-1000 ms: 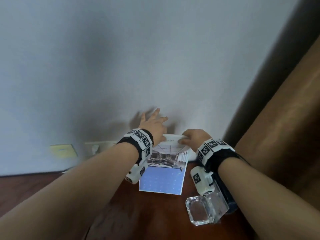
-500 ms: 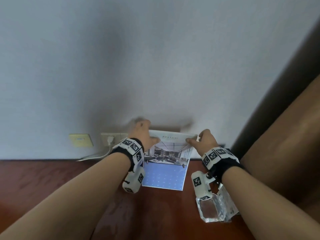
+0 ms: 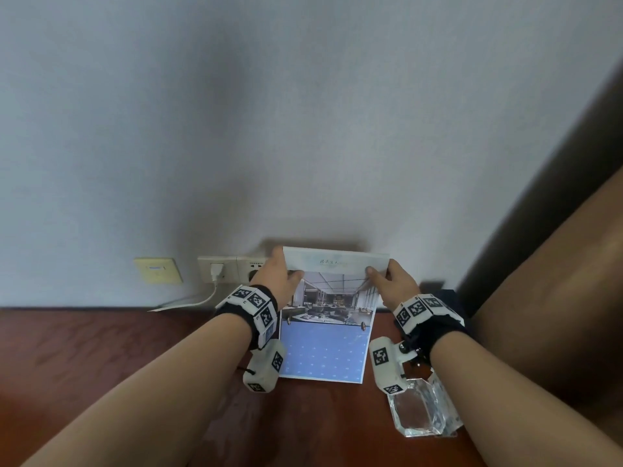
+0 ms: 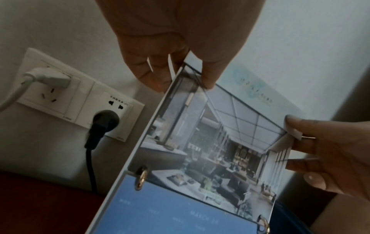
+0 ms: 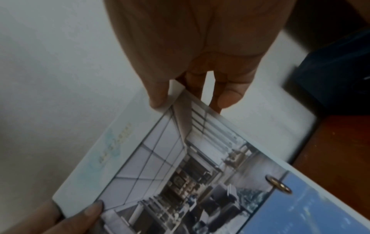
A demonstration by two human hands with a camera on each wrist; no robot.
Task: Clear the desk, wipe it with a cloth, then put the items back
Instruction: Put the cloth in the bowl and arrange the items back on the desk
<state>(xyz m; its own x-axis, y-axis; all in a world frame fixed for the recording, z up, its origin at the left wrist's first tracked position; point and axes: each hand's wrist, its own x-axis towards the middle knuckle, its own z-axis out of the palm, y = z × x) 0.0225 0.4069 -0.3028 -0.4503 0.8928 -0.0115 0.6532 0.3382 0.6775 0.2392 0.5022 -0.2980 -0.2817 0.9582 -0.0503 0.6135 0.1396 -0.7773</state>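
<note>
A ring-bound desk calendar (image 3: 328, 318) with an interior photo above and a blue date page below stands at the back of the dark wooden desk (image 3: 101, 358), its top edge leaning towards the wall. My left hand (image 3: 279, 279) pinches its upper left corner, thumb on the front. My right hand (image 3: 392, 283) pinches the upper right corner the same way. The left wrist view shows the calendar (image 4: 210, 142) held between my left hand (image 4: 180, 76) and my right hand (image 4: 312, 152). The right wrist view shows the calendar (image 5: 180, 174) under my right hand (image 5: 180, 98).
A clear glass block (image 3: 421, 412) sits on the desk under my right forearm. Wall sockets (image 3: 232, 267) with a white plug and cable, and a yellow wall plate (image 3: 158, 270), lie left of the calendar. A dark blue object (image 3: 445, 296) sits at the right. A brown wooden panel (image 3: 556, 298) borders the right side.
Both hands moved from the calendar's top middle out to its upper corners and took hold. The calendar's top page now stands more upright. The camera view tilted downward.
</note>
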